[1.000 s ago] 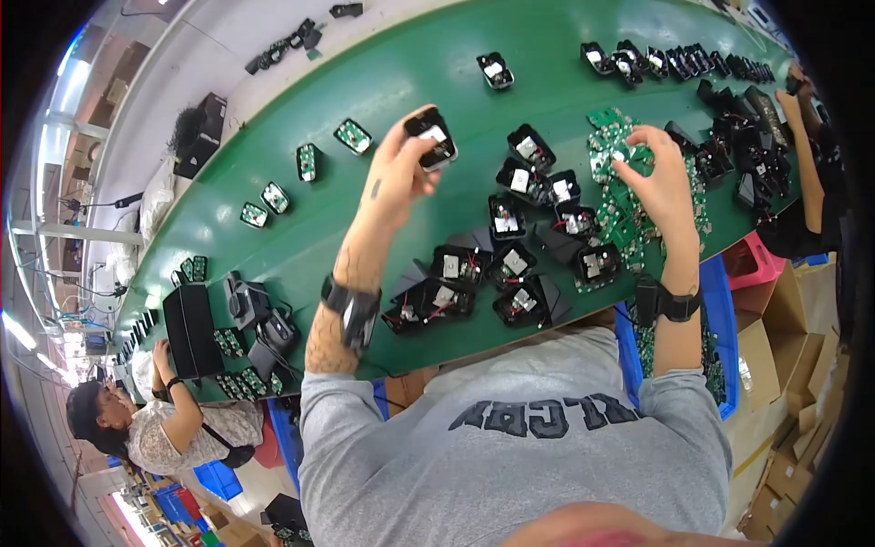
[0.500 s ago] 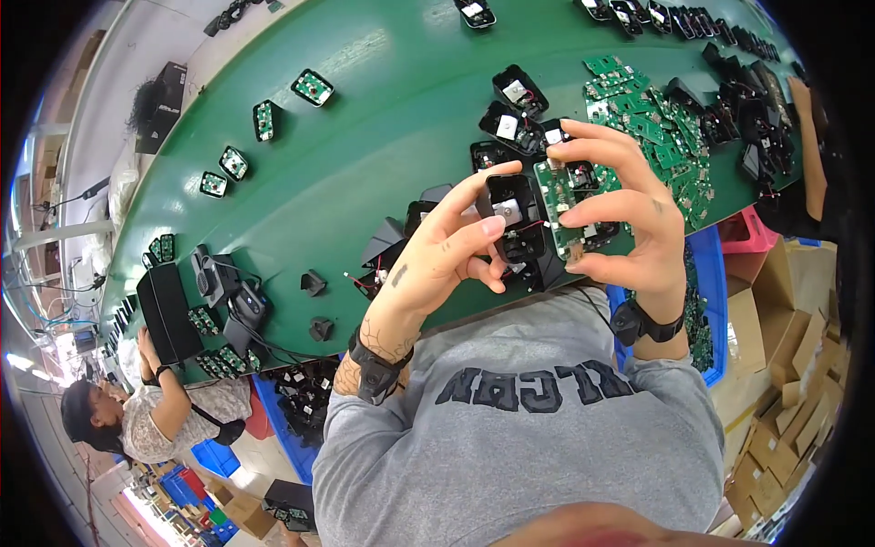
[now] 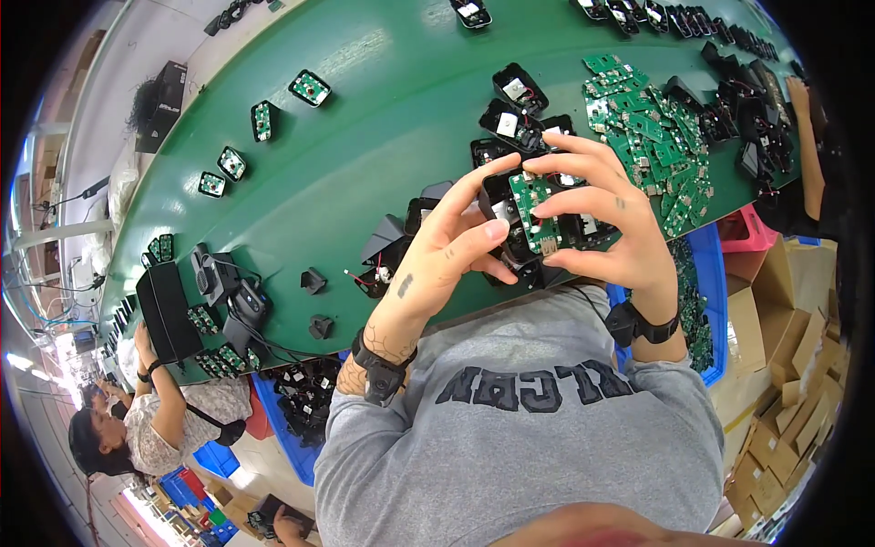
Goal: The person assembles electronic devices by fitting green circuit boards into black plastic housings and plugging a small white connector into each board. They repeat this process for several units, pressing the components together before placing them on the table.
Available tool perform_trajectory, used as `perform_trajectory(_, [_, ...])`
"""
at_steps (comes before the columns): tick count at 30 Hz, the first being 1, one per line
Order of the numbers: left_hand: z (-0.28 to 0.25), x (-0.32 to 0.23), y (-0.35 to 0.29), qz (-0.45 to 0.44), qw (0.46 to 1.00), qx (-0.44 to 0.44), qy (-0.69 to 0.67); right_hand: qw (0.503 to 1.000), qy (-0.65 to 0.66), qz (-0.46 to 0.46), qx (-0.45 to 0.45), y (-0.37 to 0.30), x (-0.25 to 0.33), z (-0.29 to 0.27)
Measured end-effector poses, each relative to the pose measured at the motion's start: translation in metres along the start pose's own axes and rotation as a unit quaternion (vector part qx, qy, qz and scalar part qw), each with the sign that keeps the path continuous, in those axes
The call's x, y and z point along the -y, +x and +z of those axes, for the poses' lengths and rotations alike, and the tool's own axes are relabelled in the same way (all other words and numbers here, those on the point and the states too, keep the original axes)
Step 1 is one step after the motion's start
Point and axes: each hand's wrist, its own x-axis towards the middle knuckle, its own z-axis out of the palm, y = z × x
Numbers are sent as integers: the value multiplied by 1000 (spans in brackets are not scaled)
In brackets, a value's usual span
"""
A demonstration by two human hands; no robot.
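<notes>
My left hand (image 3: 456, 232) is closed round a black plastic housing (image 3: 497, 193), its fingers along the left side. Between the fingertips of my right hand (image 3: 606, 214) is a green circuit board (image 3: 533, 214), held by its edges. The board lies over the housing's open face and covers much of its inside; whether it is seated cannot be seen. A metal connector sits at the board's near end. Right behind my hands are several more black housings (image 3: 515, 123) with white parts inside.
Loose circuit boards (image 3: 652, 137) form a pile to the right. Housings fitted with boards (image 3: 311, 88) stand at the far left on the green table (image 3: 383, 100). A blue bin (image 3: 715, 305) is below the table edge. A co-worker (image 3: 155, 424) sits at the left.
My right hand has moved left with the circuit board, from beside the housing to over its open face. The board has turned its component side more toward me.
</notes>
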Motion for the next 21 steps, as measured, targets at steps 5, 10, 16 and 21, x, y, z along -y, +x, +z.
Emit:
perform_trajectory(5, [7,3,0,25,1000,16,5,999,-30,-41,-7,0,6,-1])
perform_trajectory(10, [6,7,0,46,999,24,12,999,-29,-35,-8,-3,2,1])
perform_trajectory(16, [10,14,0,70,997,5,28,998,-52,-41,-15,-5,8,4])
perform_trajectory(21, [16,10,2,64,996,22,59,988,-117,-71,-63,-6,11,8])
